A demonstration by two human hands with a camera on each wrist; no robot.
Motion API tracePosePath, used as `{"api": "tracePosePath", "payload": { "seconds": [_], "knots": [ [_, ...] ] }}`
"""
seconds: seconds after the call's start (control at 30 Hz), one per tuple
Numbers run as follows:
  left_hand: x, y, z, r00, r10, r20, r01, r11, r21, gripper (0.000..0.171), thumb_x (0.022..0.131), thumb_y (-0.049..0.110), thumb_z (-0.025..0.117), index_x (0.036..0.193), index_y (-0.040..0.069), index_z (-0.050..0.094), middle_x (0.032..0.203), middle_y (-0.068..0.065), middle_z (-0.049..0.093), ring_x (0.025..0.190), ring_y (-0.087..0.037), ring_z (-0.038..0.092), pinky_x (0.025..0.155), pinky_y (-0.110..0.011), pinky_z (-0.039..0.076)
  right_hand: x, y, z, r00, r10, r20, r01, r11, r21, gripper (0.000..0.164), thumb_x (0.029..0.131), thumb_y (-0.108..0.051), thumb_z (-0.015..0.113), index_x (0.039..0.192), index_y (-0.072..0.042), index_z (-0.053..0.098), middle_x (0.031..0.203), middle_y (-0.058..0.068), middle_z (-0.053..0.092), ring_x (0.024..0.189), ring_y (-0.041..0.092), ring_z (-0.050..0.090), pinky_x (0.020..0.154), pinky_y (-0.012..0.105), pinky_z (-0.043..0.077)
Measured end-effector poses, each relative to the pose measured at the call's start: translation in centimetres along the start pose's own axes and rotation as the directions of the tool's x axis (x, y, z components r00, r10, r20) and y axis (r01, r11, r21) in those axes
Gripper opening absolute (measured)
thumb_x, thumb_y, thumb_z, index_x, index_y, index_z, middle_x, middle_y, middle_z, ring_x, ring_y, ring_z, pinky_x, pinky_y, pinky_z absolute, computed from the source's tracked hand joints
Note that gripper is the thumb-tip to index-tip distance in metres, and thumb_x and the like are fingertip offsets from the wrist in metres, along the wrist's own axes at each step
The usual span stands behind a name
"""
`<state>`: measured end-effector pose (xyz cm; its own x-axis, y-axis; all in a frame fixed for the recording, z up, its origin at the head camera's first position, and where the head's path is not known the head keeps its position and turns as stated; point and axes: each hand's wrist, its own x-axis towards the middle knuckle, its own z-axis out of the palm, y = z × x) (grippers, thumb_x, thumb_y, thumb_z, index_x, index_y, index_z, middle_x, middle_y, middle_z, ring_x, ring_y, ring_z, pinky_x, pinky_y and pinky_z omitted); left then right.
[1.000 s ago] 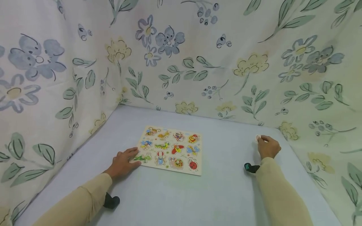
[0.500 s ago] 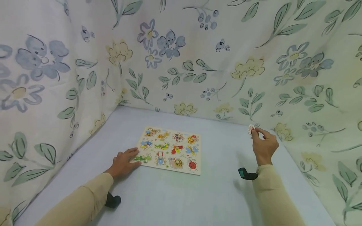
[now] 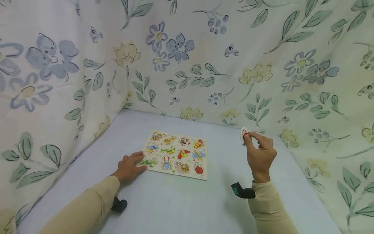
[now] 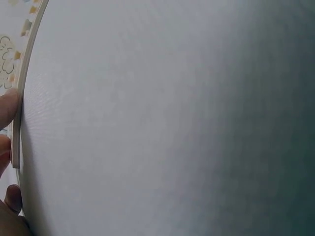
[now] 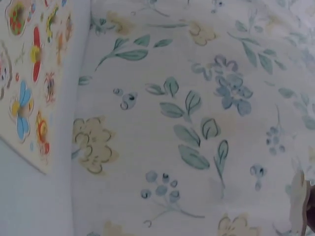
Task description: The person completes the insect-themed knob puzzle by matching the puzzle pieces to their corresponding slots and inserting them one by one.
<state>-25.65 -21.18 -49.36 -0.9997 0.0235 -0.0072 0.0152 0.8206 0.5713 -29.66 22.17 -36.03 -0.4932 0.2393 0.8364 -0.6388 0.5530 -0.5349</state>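
A light wooden puzzle board (image 3: 176, 150) lies on the table in the head view, covered with colourful insect pictures, among them a red ladybird (image 3: 199, 170) at its near right corner. My left hand (image 3: 128, 167) holds the board's near left corner, fingers at the left edge and thumb at the front edge. In the left wrist view its fingertips (image 4: 7, 109) show against the board's side. Raised above the table to the right, my right hand (image 3: 261, 159) pinches a small puzzle piece (image 3: 243, 131), white-edged with red on it, between thumb and fingers. The right wrist view catches this piece's thin wooden edge (image 5: 298, 204).
The table (image 3: 175, 208) has a pale, smooth covering. Floral cloth (image 3: 204, 91) hangs behind it and along both sides. A black wrist device (image 3: 243, 191) juts out from the right sleeve, with another (image 3: 119, 204) by the left sleeve.
My right hand has risen and moved left towards the board, carrying the puzzle piece up from near the table's far right. The left hand has stayed at the board's corner.
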Motion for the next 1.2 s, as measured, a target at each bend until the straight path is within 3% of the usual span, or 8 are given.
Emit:
{"api": "tracePosePath", "payload": {
  "seconds": [0.27,0.43,0.73,0.93,1.07,1.2],
  "knots": [
    [-0.1,-0.1,-0.1,1.0,-0.002,-0.002,0.002,1.0,0.003,0.065,0.088,0.034,0.069,0.14,0.001,0.048,0.148,-0.012,0.04,0.11,-0.034,0.042,0.088,-0.052,0.031,-3.8,-2.6,3.6,0.999,-0.016,0.035,0.014,0.999,0.039,0.014,0.077,0.009,0.075,0.09,0.003,0.075,0.081,0.014,0.071,0.076,0.018,0.045,0.068,0.03,0.028],
    [-0.1,0.1,-0.3,1.0,-0.008,0.011,0.008,1.0,0.006,0.065,0.089,0.034,0.068,0.141,0.001,0.047,0.149,-0.012,0.039,0.113,-0.035,0.041,0.09,-0.052,0.03,-6.6,-3.1,5.6,0.994,0.022,0.109,-0.027,0.999,0.043,0.012,0.08,0.001,0.076,0.091,-0.001,0.075,0.084,0.006,0.073,0.078,0.019,0.047,0.069,0.032,0.029],
    [-0.1,-0.1,-0.3,1.0,0.006,0.015,-0.006,1.0,-0.001,0.065,0.088,0.035,0.069,0.14,0.002,0.049,0.149,-0.011,0.04,0.111,-0.035,0.042,0.089,-0.052,0.031,-11.6,-0.5,8.5,0.966,0.111,0.233,-0.108,0.994,-0.026,0.006,0.081,-0.007,0.077,0.087,-0.007,0.077,0.079,-0.002,0.072,0.076,0.021,0.052,0.071,0.036,0.034],
    [0.0,0.1,-0.3,1.0,0.01,0.013,-0.01,1.0,-0.005,0.065,0.088,0.035,0.069,0.141,0.002,0.048,0.149,-0.011,0.039,0.113,-0.036,0.041,0.09,-0.052,0.031,-13.7,1.6,9.3,0.94,0.124,0.317,-0.106,0.992,-0.071,0.009,0.079,-0.008,0.08,0.086,-0.006,0.077,0.085,0.001,0.073,0.074,0.032,0.055,0.068,0.041,0.039],
    [0.0,0.1,-0.5,1.0,0.011,0.011,-0.011,1.0,0.005,0.064,0.088,0.033,0.07,0.14,0.002,0.049,0.149,-0.012,0.039,0.113,-0.037,0.042,0.089,-0.053,0.031,-14.3,2.0,9.3,0.916,0.147,0.373,-0.116,0.988,-0.104,0.009,0.077,-0.008,0.081,0.085,-0.007,0.077,0.085,0.002,0.072,0.074,0.029,0.055,0.067,0.04,0.041],
    [0.0,-0.1,-0.5,1.0,0.011,0.013,-0.011,1.0,-0.007,0.064,0.088,0.033,0.07,0.14,0.001,0.049,0.149,-0.013,0.039,0.112,-0.036,0.041,0.089,-0.053,0.031,-14.6,2.1,9.2,0.877,0.204,0.436,-0.146,0.976,-0.163,0.008,0.077,-0.008,0.081,0.083,-0.008,0.077,0.083,0.0,0.072,0.075,0.024,0.055,0.069,0.039,0.043]
  ]
}}
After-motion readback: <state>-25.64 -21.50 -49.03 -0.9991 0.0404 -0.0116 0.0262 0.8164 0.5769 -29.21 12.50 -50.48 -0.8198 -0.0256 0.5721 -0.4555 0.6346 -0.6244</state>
